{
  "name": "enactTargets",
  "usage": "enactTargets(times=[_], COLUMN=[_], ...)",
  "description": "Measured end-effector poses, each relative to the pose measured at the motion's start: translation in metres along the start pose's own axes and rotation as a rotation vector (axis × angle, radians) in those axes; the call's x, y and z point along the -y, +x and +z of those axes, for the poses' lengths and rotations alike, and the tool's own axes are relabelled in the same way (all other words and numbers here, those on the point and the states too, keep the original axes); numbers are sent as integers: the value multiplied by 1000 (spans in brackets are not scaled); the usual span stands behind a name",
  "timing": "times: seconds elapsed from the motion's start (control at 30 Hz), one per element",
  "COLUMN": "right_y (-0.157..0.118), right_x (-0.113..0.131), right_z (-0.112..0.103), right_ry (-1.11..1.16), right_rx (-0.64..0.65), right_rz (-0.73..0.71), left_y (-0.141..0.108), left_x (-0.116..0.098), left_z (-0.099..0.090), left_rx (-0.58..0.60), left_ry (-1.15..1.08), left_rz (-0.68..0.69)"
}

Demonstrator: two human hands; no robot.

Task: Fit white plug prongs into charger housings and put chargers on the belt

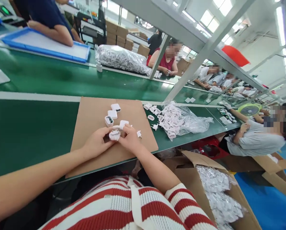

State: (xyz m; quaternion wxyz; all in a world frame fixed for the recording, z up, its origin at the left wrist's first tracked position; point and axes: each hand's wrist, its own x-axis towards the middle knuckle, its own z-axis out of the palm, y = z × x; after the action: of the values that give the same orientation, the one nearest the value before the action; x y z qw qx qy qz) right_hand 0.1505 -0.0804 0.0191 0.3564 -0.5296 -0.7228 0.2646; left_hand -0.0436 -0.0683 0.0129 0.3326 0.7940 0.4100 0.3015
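Observation:
A white charger housing [114, 134] sits between my two hands, low over a brown cardboard sheet [92, 108]. My left hand [98, 142] closes its fingers and thumb on the left side of it. From the right, my right hand [131, 139] grips the same piece; its fingertips partly cover what they press on. Just past my fingers lie several white charger housings, one an open-ended housing [109, 120] with a green board inside. Another white housing [124, 124] rests right by my right fingers. A small white plug piece [139, 134] with pins lies to the right.
Loose plug pieces [154, 110] and a clear bag of plug pieces [173, 119] lie right of the sheet. Beyond runs a green conveyor belt [61, 78] with metal posts. A carton of bagged white parts [217, 188] stands lower right. Co-workers sit along the line, including one person [258, 137] at right.

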Motion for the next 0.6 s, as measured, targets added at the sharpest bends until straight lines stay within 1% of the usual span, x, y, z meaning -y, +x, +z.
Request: enactTargets(times=[0.07, 0.1, 0.13, 0.17, 0.2, 0.23, 0.27, 0.33, 0.4, 0.43, 0.47, 0.57, 0.6], right_y=[7, 13, 19, 25, 31, 37, 42, 49, 54, 56, 58, 57, 55], right_x=[-7, -12, -18, -24, -32, -39, -47, -62, -73, -77, -80, -86, -88], right_z=[-7, -14, -23, -34, -45, -54, -62, -71, -68, -65, -60, -50, -49], right_ry=[172, 224, 229, 179, 81, -48, -185, -407, -517, -544, -563, -581, -576], right_rx=[-50, -106, -182, -267, -341, -388, -406, -387, -354, -353, -364, -410, -418], right_rz=[21, 43, 74, 106, 145, 192, 244, 349, 410, 403, 375, 264, 246], left_y=[-2, -3, -4, -5, -5, -4, -2, 6, 24, 37, 52, 101, 116], left_x=[-1, -2, -5, -8, -12, -17, -21, -27, -26, -24, -20, -11, -10], left_z=[-2, -4, -7, -12, -17, -24, -31, -49, -69, -80, -90, -114, -121], left_rx=[11, 18, 21, 16, 11, -2, -19, -67, -132, -171, -218, -348, -343], left_ry=[-10, 1, 24, 49, 76, 105, 131, 177, 219, 252, 298, 440, 458], left_rz=[-39, -59, -68, -57, -25, 21, 75, 186, 230, 209, 161, -42, -81])
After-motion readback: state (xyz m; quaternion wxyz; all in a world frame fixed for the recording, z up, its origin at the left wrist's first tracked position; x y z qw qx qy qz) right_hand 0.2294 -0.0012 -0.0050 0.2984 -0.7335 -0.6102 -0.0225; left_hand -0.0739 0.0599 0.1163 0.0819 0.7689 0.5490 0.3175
